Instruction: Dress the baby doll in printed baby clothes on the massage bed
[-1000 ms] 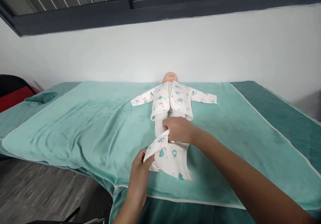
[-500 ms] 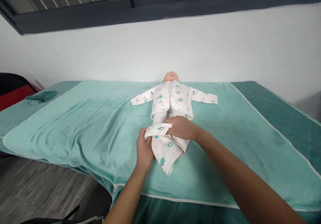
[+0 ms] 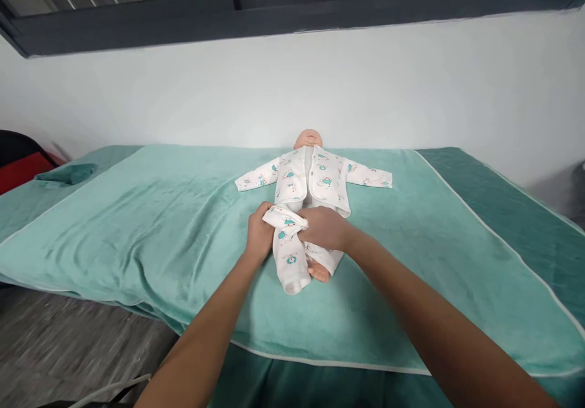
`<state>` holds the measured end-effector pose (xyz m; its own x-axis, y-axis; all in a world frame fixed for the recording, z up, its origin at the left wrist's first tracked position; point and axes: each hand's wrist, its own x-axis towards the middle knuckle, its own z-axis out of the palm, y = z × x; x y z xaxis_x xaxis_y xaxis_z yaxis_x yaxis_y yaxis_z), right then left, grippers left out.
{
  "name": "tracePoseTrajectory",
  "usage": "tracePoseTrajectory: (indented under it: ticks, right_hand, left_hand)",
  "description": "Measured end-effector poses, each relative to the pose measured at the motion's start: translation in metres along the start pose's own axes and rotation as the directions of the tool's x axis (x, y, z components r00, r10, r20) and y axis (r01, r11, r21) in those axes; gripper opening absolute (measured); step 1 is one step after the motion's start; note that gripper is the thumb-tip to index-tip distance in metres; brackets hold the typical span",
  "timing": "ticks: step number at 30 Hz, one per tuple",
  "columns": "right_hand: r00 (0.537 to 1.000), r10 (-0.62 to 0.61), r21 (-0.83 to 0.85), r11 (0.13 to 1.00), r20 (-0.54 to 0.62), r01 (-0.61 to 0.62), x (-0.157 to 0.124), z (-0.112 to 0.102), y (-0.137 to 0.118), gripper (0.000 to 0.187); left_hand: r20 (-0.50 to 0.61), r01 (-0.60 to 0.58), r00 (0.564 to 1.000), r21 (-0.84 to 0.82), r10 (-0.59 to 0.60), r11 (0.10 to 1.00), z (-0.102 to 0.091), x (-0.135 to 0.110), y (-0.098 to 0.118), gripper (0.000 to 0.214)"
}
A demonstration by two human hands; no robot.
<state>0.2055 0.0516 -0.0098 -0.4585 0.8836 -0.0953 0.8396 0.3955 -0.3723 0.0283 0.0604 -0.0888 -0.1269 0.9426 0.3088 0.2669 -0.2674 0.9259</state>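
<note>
- Head view: a baby doll [image 3: 308, 139] lay on its back on a green towel [image 3: 137, 213] spread over the bed [image 3: 503, 194], its head towards the white wall.
- The doll wore an open printed top [image 3: 329, 179] with both sleeves stretched out sideways.
- The trousers [image 3: 289, 257], white with the same print, sat bunched over the doll's legs, just below the hem of the top.
- The left hand [image 3: 258, 236] was closed on the bunched waistband at the doll's left-hand side of the picture; the right hand [image 3: 325, 230] gripped the same band from the other side, the two hands close together.
- One bare foot [image 3: 319, 271] poked out beside the empty-looking trouser leg.
- The trousers looked thin, soft and light, likely to crumple and stretch rather than slip; the gathered waistband seemed the surest place to hold. The doll appeared light enough to shift if tugged.
- Against the picture from a second ago, the trousers lay further up the doll and more tightly gathered, the left hand had risen from near the towel's front edge to level with the right, and the foot had come into sight.
- A small folded green cloth [image 3: 66, 173] lay at the far left of the bed.
</note>
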Motion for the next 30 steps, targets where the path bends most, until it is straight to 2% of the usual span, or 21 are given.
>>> tracePoseTrajectory:
  ticks: [6, 9, 11, 15, 19, 22, 26, 30]
  right_hand:
    - [0.991, 0.1, 0.104, 0.99, -0.09, -0.09, 0.009, 0.0, 0.004, 0.015]
    - [0.978, 0.162, 0.131, 0.981, -0.134, -0.145, 0.012, 0.001, 0.006, 0.013]
    - [0.969, 0.195, 0.153, 0.973, -0.155, -0.171, 0.014, 0.003, 0.007, 0.011]
    - [0.958, 0.188, 0.235, 0.962, -0.217, -0.136, 0.015, 0.01, 0.01, 0.009]
    - [0.93, 0.227, 0.313, 0.94, -0.289, -0.132, 0.01, 0.018, 0.01, 0.004]
    - [0.911, 0.234, 0.365, 0.925, -0.34, -0.101, 0.003, 0.019, 0.013, 0.002]
    - [0.904, 0.168, 0.425, 0.905, -0.393, 0.017, -0.006, 0.006, 0.026, 0.012]
    - [0.895, 0.191, 0.452, 0.892, -0.402, 0.013, -0.011, -0.01, 0.041, 0.026]
  left_hand:
    - [-0.051, -0.145, 0.987, 0.147, 0.154, 0.978, 0.011, 0.032, -0.009, 0.004]
    - [-0.081, -0.183, 0.975, 0.228, 0.206, 0.956, 0.016, 0.044, -0.012, 0.005]
    - [-0.093, -0.192, 0.971, 0.255, 0.222, 0.948, 0.019, 0.048, -0.015, 0.005]
    - [-0.095, -0.224, 0.962, 0.27, 0.257, 0.937, 0.018, 0.046, -0.019, 0.005]
    - [-0.08, -0.193, 0.973, 0.226, 0.216, 0.955, 0.013, 0.038, -0.017, 0.003]
    - [-0.065, -0.154, 0.983, 0.215, 0.171, 0.964, 0.009, 0.029, -0.013, 0.01]
    - [-0.054, -0.092, 0.994, 0.127, 0.1, 0.988, 0.005, 0.019, -0.009, 0.019]
    - [-0.054, -0.031, 0.998, 0.01, 0.031, 0.999, 0.004, 0.013, -0.007, 0.014]
